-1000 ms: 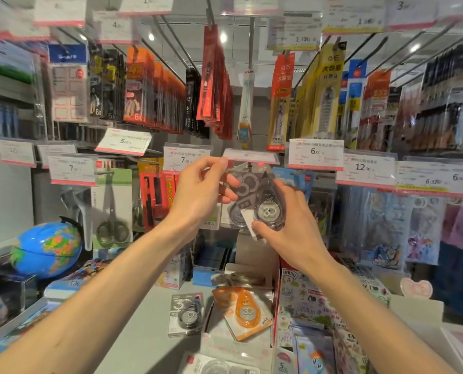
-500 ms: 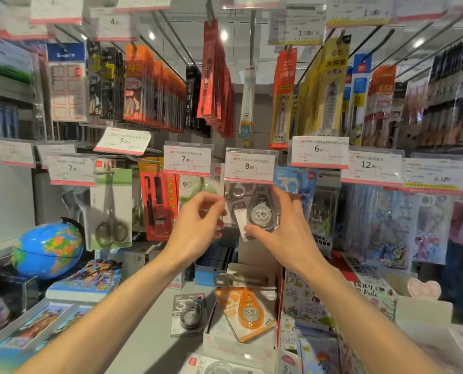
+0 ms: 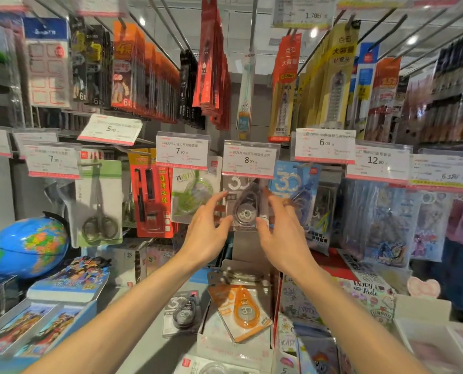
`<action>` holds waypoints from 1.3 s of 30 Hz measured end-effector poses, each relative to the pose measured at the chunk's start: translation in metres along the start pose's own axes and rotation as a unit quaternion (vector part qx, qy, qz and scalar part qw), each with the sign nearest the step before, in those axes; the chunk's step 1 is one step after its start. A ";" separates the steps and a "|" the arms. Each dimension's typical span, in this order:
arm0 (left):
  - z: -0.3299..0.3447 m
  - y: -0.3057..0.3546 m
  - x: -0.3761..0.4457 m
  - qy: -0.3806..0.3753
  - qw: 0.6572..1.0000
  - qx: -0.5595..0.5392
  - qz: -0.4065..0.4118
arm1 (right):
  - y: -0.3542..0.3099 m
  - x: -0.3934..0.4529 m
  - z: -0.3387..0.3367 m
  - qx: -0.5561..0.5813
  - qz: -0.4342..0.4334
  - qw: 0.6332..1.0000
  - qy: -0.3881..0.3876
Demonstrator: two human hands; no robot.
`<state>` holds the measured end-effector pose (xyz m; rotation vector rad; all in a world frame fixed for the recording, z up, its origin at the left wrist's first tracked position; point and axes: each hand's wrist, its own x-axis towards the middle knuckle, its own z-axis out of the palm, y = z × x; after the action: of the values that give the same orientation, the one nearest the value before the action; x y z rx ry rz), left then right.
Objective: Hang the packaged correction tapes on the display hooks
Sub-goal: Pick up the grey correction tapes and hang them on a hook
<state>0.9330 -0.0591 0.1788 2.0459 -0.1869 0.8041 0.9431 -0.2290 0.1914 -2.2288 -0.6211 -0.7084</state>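
A grey correction tape in a clear package [image 3: 242, 209] hangs on the hook under the 8.00 price tag [image 3: 249, 159]. My left hand [image 3: 203, 233] is just to its left with fingers spread, thumb near the lower left corner. To its right, my right hand [image 3: 281, 233] has relaxed fingers by the package's edge. Neither hand grips it. Below, an orange packaged correction tape [image 3: 242, 311] lies in a white cardboard box [image 3: 225, 346]. Another grey one [image 3: 183, 314] lies on the shelf beside the box.
Green [image 3: 192, 193] and blue [image 3: 295, 184] correction tape packs hang on the neighbouring hooks. Packaged scissors [image 3: 98, 206] and a globe [image 3: 28, 244] are at the left. Long hooks full of stationery jut out overhead. Notebooks and card packs crowd the shelf at right.
The price tag has dropped back down over the hook. My left hand came down from the tag to the package's side. My right hand has let go of the grey package, which hangs.
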 end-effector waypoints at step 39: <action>-0.107 -0.184 -0.078 -0.311 0.896 0.307 -0.082 | -0.035 -0.062 0.168 -0.085 0.133 0.958 -0.238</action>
<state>0.8994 0.1203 0.0440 2.8309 -0.1145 0.0580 0.9269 -0.0957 0.0673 -2.6012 -0.4829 -0.0843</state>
